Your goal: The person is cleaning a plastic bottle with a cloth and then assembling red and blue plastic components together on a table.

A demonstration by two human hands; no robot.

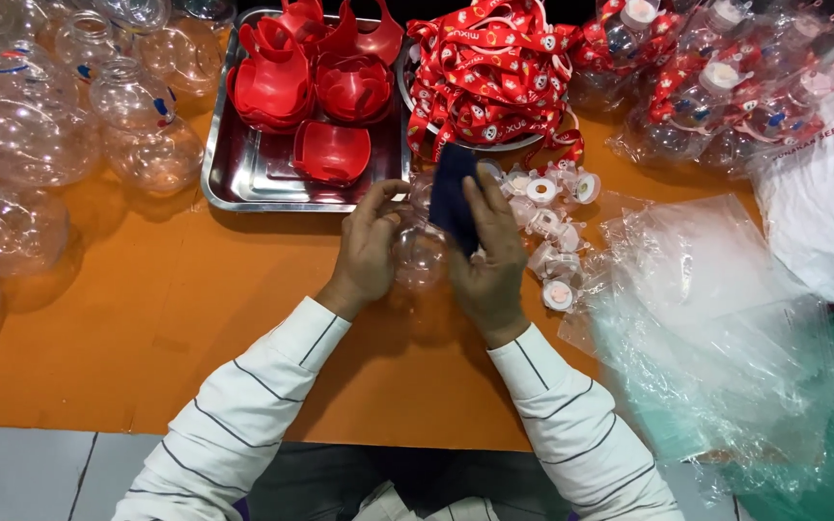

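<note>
orange table (pixel 147 318), middle near far edge | left hand (pixel 369 253) fingers curled round clear round bottle (pixel 420 256) | right hand (pixel 492 270) pinching dark blue cloth (pixel 453 198) against it | looks like wiping step, next probably needs turning the bottle steadily

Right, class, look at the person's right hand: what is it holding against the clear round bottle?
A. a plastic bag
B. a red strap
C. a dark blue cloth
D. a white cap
C: the right hand presses a dark blue cloth onto the clear round bottle, which the left hand steadies.
</note>
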